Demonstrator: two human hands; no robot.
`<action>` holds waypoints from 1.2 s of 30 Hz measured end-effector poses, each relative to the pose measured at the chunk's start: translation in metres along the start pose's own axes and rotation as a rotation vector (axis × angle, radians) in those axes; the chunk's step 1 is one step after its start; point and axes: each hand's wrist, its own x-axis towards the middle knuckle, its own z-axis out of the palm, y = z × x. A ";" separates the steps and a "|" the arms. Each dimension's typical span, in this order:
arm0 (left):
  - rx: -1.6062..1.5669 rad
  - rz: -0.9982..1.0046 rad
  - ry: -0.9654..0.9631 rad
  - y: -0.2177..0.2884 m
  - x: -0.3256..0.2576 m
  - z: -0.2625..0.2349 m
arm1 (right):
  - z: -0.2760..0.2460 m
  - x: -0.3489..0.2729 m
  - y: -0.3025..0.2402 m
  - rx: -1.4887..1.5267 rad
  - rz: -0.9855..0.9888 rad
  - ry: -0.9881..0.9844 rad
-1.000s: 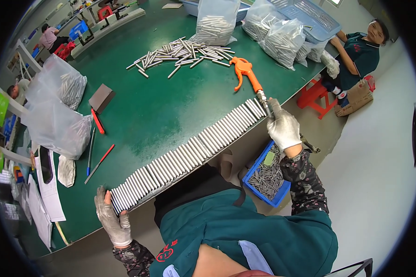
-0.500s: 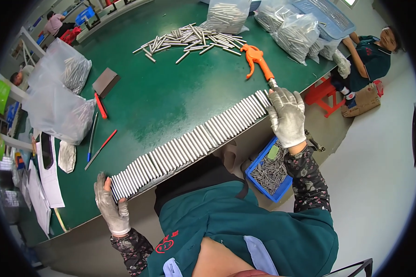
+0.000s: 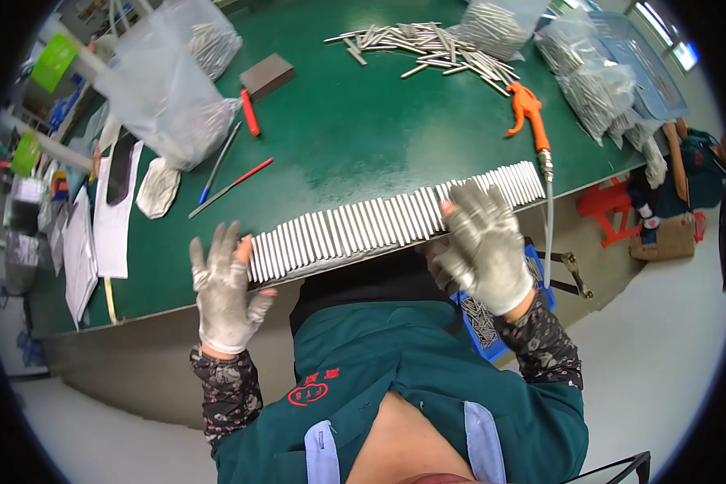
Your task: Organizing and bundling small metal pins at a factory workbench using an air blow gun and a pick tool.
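Observation:
A long row of slim metal rods point(image 3: 355, 227) lies side by side along the near edge of the green table point(image 3: 339, 121). My left hand point(image 3: 227, 290), in a silvery-grey glove with bare thumb and fingertip, rests at the row's left end, fingers stretched out and thumb apart. Over the right part of the row spreads my right hand point(image 3: 488, 246), gloved alike, its fingers fanned across the rods and hiding some of them. Neither hand grips anything. Beyond the row's right end lies an orange air blow gun point(image 3: 528, 113) with a pale hose point(image 3: 549, 218) hanging over the edge.
Loose rods point(image 3: 440, 47) are heaped at the back, beside bags of rods point(image 3: 595, 97) and a blue basket point(image 3: 649, 77). Leftward lie a dark block point(image 3: 268, 75), a red-handled tool point(image 3: 234, 187) and papers point(image 3: 114, 230). Below the edge is a blue bin point(image 3: 494, 349). A co-worker point(image 3: 702, 173) sits right.
My right hand has left the row's right end and moved leftward over the rods. My left hand stays by the left end, fingers straighter. The whole view has turned and shifted.

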 end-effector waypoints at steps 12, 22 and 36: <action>-0.058 0.079 -0.031 0.062 0.063 0.038 | 0.029 0.026 -0.033 -0.011 -0.153 -0.090; -0.054 0.092 0.065 0.065 0.069 0.046 | 0.036 0.060 -0.027 0.028 -0.216 -0.064; -0.119 0.129 0.123 0.044 0.049 0.010 | 0.021 0.059 -0.054 0.022 -0.334 -0.114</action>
